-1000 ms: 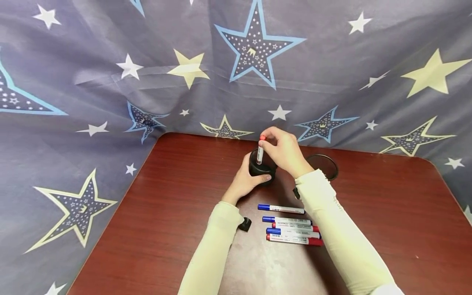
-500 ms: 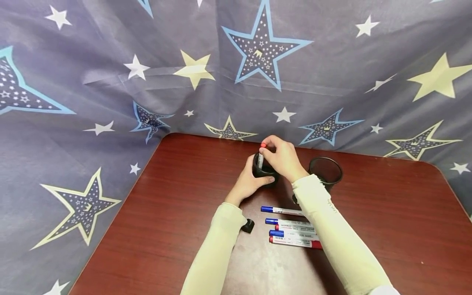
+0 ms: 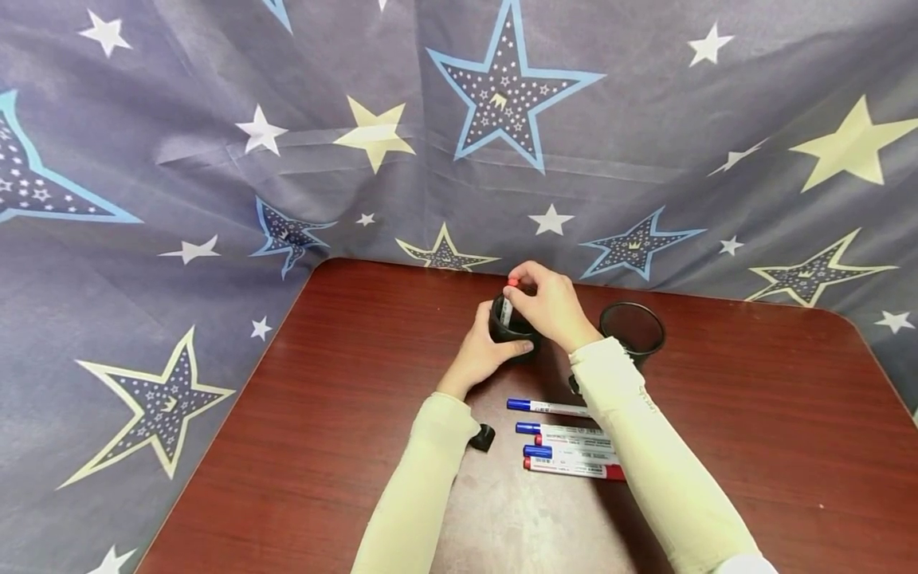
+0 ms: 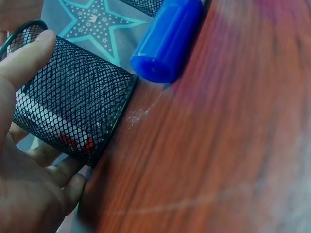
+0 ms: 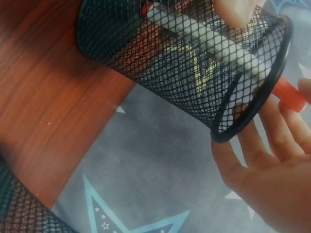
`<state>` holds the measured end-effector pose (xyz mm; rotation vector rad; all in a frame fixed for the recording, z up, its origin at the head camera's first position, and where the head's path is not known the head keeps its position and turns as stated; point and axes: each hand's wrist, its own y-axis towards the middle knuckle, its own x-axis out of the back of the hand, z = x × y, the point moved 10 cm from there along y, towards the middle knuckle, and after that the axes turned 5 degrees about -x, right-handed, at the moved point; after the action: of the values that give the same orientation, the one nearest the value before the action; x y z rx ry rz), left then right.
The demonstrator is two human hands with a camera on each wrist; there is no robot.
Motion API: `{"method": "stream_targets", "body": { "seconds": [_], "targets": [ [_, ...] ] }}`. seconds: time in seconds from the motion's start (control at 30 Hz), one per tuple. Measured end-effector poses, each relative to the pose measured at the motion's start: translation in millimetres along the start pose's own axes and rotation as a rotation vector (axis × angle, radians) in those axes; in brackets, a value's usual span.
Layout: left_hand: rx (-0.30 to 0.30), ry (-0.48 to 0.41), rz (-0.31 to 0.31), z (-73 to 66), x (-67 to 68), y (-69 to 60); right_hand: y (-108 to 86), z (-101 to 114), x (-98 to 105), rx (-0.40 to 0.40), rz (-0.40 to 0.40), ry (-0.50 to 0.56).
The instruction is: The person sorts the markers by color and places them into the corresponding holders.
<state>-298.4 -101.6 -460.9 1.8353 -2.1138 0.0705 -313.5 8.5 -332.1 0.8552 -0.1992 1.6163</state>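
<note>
My left hand [image 3: 482, 355] holds a black mesh pen cup [image 4: 82, 73] around its side, with the thumb near the rim. My right hand [image 3: 551, 305] pinches a white whiteboard marker [image 3: 507, 311] by its red end, at the cup's mouth. Most of the marker stands inside the cup, as the right wrist view shows through the mesh; its lower red tip is near the bottom. Right-hand fingers touch the cup's rim [image 5: 279, 63]. In the left wrist view, a white-and-red marker shows through the cup wall.
A second black mesh cup [image 3: 664, 330] stands to the right, partly behind the right forearm. Several whiteboard markers, among them a blue-capped one [image 3: 552, 408] and a red one [image 3: 566, 467], lie on the brown table [image 3: 301, 446]. A star-patterned cloth [image 3: 358, 64] hangs behind.
The right hand has lowered the red-ended marker deeper into the cup over the first half second; since then almost nothing differs. The head view shifted slightly, uncovering more of the second cup.
</note>
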Motion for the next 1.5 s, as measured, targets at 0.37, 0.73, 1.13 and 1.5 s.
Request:
{"method": "stream_targets", "body": {
  "seconds": [0.37,0.73,1.13,1.5],
  "targets": [
    [0.014,0.002,0.002,-0.5,-0.9,-0.2,-1.1,-4,-9,-0.015,0.087,-0.06],
    [0.028,-0.015,0.013,0.5,-6.2,-1.7,-8.6,-10,23,-0.075,0.06,-0.002],
    [0.019,-0.027,-0.007,0.1,1.0,0.2,-90.6,11,83,0.1,-0.024,-0.104],
    [0.02,-0.036,0.006,5.2,-3.5,-0.5,-193.3,-71,60,0.003,0.35,-0.409]
  ]
}}
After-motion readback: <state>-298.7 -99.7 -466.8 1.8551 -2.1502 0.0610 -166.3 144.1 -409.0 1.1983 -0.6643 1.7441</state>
